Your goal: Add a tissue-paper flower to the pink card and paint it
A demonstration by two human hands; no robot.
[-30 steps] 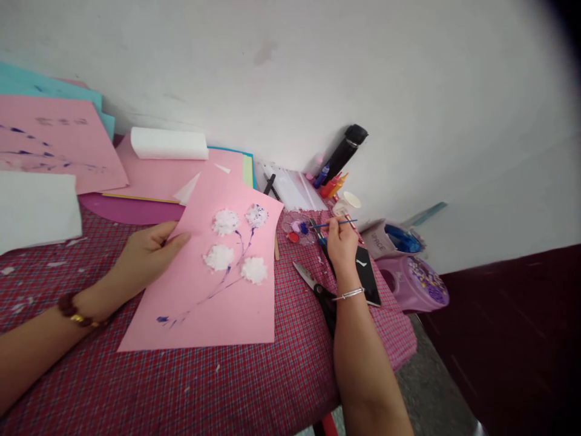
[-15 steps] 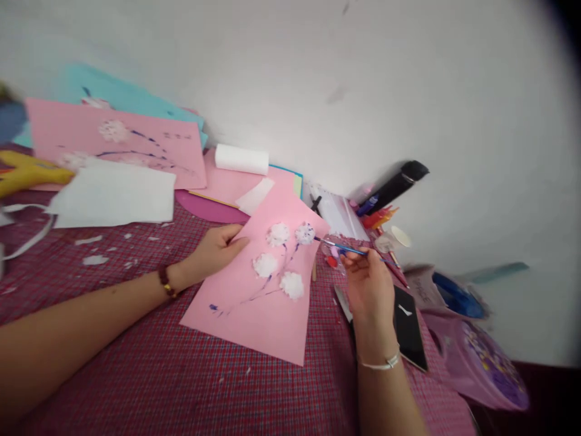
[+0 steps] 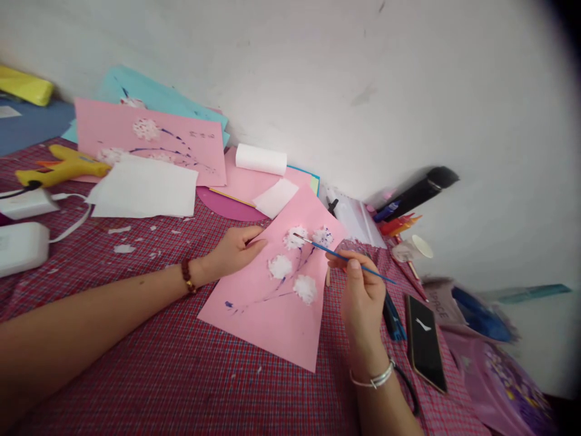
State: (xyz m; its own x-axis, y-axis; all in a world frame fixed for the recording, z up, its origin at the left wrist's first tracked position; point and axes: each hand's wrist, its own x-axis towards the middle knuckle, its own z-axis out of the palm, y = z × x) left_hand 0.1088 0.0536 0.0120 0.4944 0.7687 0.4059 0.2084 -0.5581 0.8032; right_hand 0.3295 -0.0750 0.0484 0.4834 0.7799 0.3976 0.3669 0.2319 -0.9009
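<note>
A pink paper sheet [image 3: 276,315] lies on the red checked tablecloth [image 3: 158,369], carrying several white tissue flowers [image 3: 279,266] with purple painted stems. My left hand [image 3: 233,249] presses flat on the sheet's left edge, fingers stretched out. My right hand [image 3: 361,290] pinches a thin blue paintbrush [image 3: 345,258], whose tip rests at the top-left flower [image 3: 294,237].
Behind lie a white paper sheet [image 3: 145,189], another painted pink sheet [image 3: 154,142], a tissue roll [image 3: 261,159] and a yellow glue gun [image 3: 61,169]. At right are a black phone [image 3: 424,342], a black bottle [image 3: 420,189], paint tubes [image 3: 397,224] and a purple case [image 3: 499,375].
My right hand carried the brush from the paint palette at the right over to the flowers on the pink sheet. The view swung left, revealing the glue gun.
</note>
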